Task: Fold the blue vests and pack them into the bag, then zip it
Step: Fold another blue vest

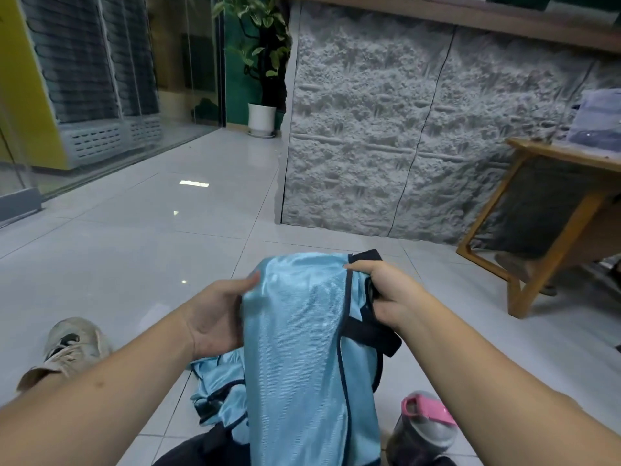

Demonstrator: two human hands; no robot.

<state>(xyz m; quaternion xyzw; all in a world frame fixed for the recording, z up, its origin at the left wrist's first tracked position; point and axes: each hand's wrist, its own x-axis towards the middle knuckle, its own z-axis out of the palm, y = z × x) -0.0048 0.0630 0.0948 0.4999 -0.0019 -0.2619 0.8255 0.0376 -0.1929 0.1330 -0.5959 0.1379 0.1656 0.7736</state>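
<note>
Hanging lengthwise, shiny light-blue mesh vest with dark navy trim; left hand and right hand gripping its top corners, fingers curled.

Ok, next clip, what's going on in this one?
A person sitting on a tiled floor holds up a light blue vest with both hands: the left hand grips its left edge, the right hand its dark-trimmed right edge. More blue fabric lies crumpled below it. A pink-lidded bottle stands to the right. Whether the dark item at the bottom is the bag is unclear.
</note>
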